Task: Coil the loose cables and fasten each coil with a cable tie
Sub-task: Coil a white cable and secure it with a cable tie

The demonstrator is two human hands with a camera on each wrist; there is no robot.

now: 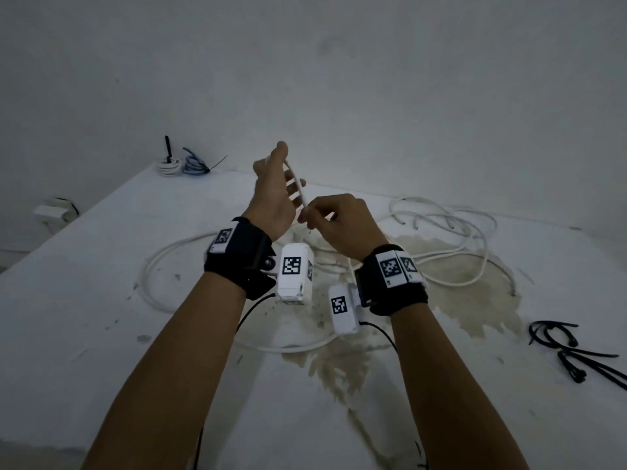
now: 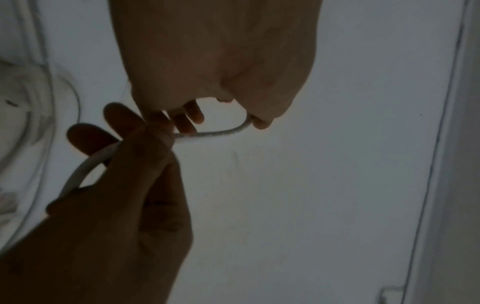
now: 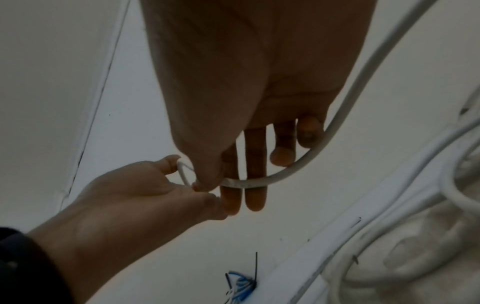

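A white cable (image 1: 296,180) is held in the air over the table by both hands. My left hand (image 1: 276,174) is raised, palm turned inward, fingers spread; its thumb presses the cable's end against the hand. My right hand (image 1: 315,215) pinches the same cable lower down between thumb and forefinger. In the right wrist view the cable (image 3: 298,164) curves from the pinch (image 3: 223,185) up to the right, and the left thumb (image 3: 168,162) curls over its end. The rest of the cable lies in loose loops (image 1: 441,225) on the table. Several black cable ties (image 1: 576,351) lie at the right.
Two tied coils stand at the table's far left corner, one white (image 1: 168,166) and one blue-grey (image 1: 195,166). The white table (image 1: 84,317) has a yellowish stain (image 1: 468,300) right of centre. A white object (image 1: 54,212) sits below the table's left edge. A wall rises behind.
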